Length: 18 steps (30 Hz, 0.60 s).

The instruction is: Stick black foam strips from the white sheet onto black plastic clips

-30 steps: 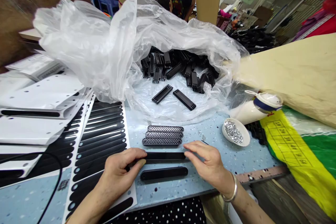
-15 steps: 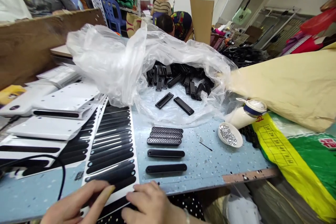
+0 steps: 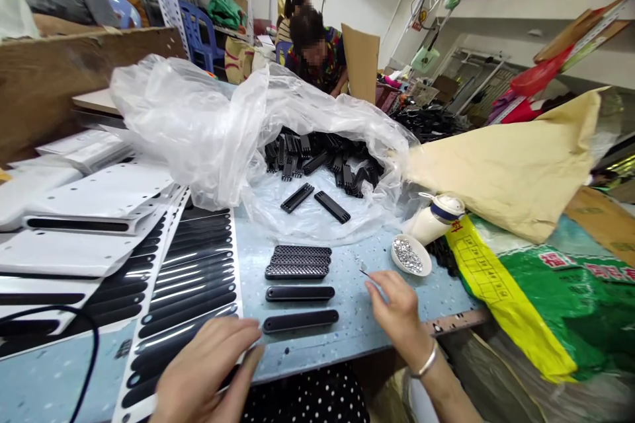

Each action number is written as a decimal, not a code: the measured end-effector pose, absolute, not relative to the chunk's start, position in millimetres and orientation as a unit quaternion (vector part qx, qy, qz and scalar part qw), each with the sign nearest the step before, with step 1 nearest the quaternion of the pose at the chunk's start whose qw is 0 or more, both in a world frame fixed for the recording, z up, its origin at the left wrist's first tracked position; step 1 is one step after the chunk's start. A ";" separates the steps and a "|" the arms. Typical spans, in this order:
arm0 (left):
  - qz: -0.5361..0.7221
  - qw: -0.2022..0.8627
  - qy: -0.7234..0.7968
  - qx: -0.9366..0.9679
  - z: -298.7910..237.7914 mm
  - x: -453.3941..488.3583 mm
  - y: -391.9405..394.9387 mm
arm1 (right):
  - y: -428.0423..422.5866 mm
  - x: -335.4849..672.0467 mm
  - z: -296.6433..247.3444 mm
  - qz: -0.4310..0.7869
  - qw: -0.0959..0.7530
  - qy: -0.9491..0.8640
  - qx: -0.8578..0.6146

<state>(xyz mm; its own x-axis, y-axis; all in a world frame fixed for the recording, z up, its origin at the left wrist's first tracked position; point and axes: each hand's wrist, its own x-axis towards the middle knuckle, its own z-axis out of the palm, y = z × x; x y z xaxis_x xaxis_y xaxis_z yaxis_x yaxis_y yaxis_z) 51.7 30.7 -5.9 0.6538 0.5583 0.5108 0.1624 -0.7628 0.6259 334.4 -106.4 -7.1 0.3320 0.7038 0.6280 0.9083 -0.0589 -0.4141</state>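
My left hand point(image 3: 208, 367) is closed above the near end of a sheet of glossy black strips point(image 3: 191, 277). A black piece shows partly between its thumb and fingers; most of it is hidden. Farther right, my right hand point(image 3: 397, 310) has its thumb and forefinger at a thin dark pick point(image 3: 364, 272) on the blue speckled table point(image 3: 297, 350). Between the hands lie two smooth black bars point(image 3: 300, 321), one behind the other. Behind them sit several black bars with a textured upper face point(image 3: 298, 262), side by side.
A clear plastic bag point(image 3: 198, 125) with many black slotted parts point(image 3: 302, 152) opens toward me. A white bowl of small silvery pieces point(image 3: 411, 256) and a white bottle point(image 3: 434, 218) stand at right. White packets point(image 3: 99, 192) pile up at left. A person point(image 3: 317, 46) bends behind the bag.
My right hand has left the strip sheet and moved right to the thin pick. My left hand has shifted slightly right and up. The person behind has raised their head; the view has turned slightly.
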 end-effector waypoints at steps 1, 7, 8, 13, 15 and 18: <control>0.361 0.259 0.170 0.880 -2.8 73.0 35.1 | -110.0 348.7 -8.6 -0.135 0.390 -0.556 -0.721; 0.301 0.212 0.057 0.928 -5.6 152.0 52.5 | -99.9 342.9 -28.4 0.071 0.453 -0.573 -0.679; 0.286 0.205 0.052 0.935 -7.2 155.1 54.0 | -95.1 337.4 -31.9 0.099 0.467 -0.570 -0.668; 0.247 0.217 0.039 0.944 -11.8 157.1 57.9 | -79.2 330.8 -45.8 0.184 0.488 -0.557 -0.646; 0.239 0.229 0.040 0.943 -14.6 157.9 58.3 | -77.8 332.7 -49.2 0.190 0.483 -0.561 -0.645; 0.230 0.247 0.049 0.940 -21.0 159.1 58.9 | -77.9 334.1 -52.0 0.183 0.483 -0.575 -0.635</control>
<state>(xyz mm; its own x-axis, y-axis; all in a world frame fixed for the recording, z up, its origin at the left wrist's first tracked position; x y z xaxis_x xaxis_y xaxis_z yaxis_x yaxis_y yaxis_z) 159.1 58.9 -21.0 0.8894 0.2057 0.4083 -0.0216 -0.8732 0.4869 334.1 -77.9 -52.0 0.2729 0.9064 0.3225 0.5533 0.1264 -0.8233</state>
